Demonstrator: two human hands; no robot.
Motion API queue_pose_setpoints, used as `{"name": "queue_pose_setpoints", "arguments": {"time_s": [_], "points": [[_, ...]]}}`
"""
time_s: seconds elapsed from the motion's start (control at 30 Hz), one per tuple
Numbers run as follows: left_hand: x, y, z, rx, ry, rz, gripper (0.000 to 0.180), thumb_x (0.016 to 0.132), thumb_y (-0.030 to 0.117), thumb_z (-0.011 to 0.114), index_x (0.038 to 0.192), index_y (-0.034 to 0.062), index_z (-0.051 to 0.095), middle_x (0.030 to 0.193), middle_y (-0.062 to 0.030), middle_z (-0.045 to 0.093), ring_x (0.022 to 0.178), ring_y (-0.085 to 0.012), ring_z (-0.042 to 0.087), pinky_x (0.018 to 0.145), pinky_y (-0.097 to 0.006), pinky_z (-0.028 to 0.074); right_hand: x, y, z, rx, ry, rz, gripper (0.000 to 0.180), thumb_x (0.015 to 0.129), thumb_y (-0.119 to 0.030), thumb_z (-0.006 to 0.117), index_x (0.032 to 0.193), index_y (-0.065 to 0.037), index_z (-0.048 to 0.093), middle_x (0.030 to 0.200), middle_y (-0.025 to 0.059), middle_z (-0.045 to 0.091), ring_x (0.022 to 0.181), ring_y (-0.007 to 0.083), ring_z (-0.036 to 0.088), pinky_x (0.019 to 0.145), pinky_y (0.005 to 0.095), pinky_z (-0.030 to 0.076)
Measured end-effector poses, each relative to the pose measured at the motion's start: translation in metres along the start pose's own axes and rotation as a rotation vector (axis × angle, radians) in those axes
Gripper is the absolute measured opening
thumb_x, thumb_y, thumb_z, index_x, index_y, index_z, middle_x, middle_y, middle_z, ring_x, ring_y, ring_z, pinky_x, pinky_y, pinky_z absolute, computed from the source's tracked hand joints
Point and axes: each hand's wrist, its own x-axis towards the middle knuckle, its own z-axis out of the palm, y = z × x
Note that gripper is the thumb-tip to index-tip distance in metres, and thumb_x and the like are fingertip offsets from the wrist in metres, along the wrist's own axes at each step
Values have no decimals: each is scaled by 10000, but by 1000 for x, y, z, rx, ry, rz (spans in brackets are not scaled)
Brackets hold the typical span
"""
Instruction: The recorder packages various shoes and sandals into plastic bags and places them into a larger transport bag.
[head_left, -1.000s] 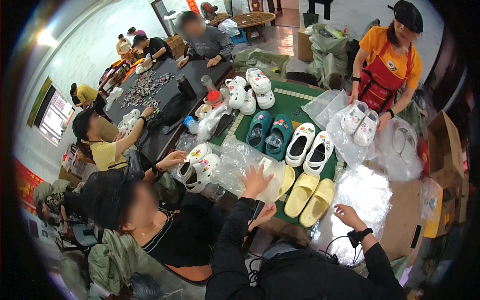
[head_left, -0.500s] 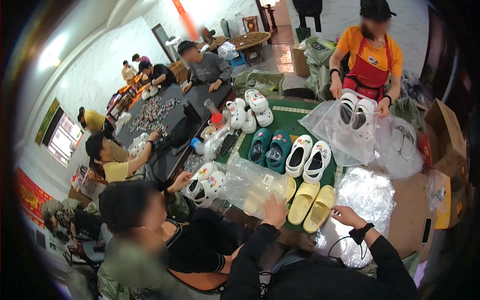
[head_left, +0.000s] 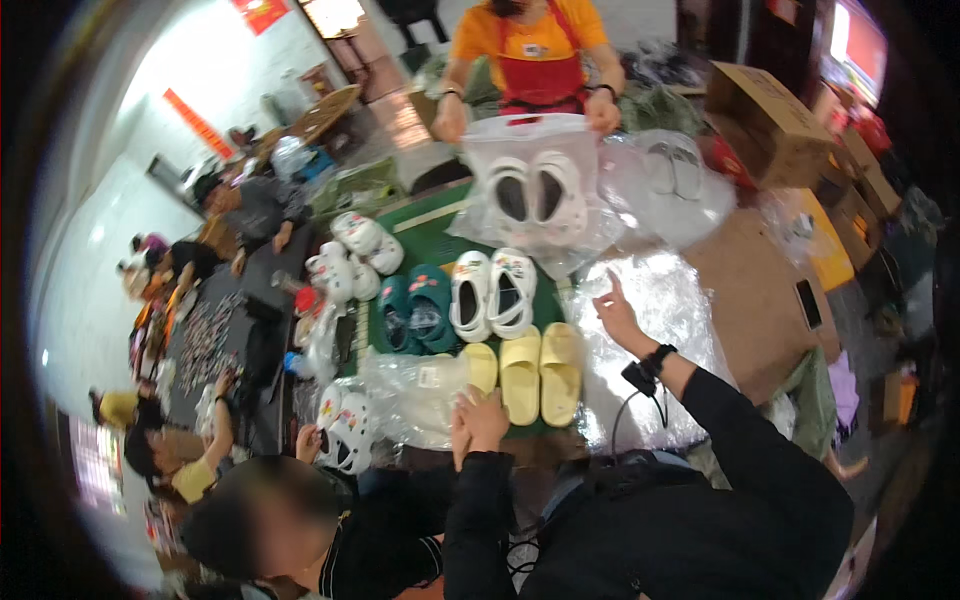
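My left hand [head_left: 484, 422] is at the near edge of the table, against the near end of a yellow slide sandal [head_left: 482, 366] and beside a clear plastic bag [head_left: 410, 395]. Its fingers are blurred, so a grip cannot be made out. My right hand [head_left: 622, 318] is raised over a shiny clear plastic sheet [head_left: 640, 390], index finger stretched out, holding nothing. Between my hands lies a pair of yellow slides [head_left: 520, 380]. Beyond them sit white clogs with charms [head_left: 490, 295] and teal clogs [head_left: 415, 310].
Across the table, a person in a red apron holds a clear bag [head_left: 530, 150] with white clogs inside. More white clogs [head_left: 345, 430] are by a seated person at my left. A phone [head_left: 808, 304] lies on cardboard [head_left: 745, 265] at right, near an open carton [head_left: 770, 125].
My view has swung to the right. My right hand has reached farther out over the plastic sheet. The person opposite has lowered the white clogs into the bag and now holds its top edge.
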Motion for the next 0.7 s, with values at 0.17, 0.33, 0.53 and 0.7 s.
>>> {"name": "queue_pose_setpoints", "arguments": {"time_s": [0.17,0.33,0.53,0.7], "points": [[12,11,-21,128,118,-37,469,739,237,563,1199,169,510,1340,-288,281,1189,-530,269,976,-595,210,-30,-4,-12,-468,-1065,-94,377,832,-265,543,1137,-46,517,978,165,609,880,279,581,769,355,449],[33,14,-44,235,214,-142,478,779,154,530,1242,62,447,1323,-270,323,978,-295,519,793,-370,432,-66,18,-24,-328,-952,59,422,818,-323,574,1151,-70,521,938,163,616,838,266,593,745,346,458],[34,19,-48,87,415,-34,387,728,53,522,1112,12,540,967,-141,574,815,-266,537,752,-353,423,-60,0,-11,-179,-919,188,433,856,-309,542,1191,-44,473,946,136,606,830,197,579,733,314,457],[17,63,-60,-33,422,6,384,753,89,506,1131,24,527,948,-90,605,853,-273,541,762,-422,394,-46,-40,17,304,-854,363,570,891,-429,467,1299,-55,331,1072,104,549,883,190,561,776,291,440]]}}
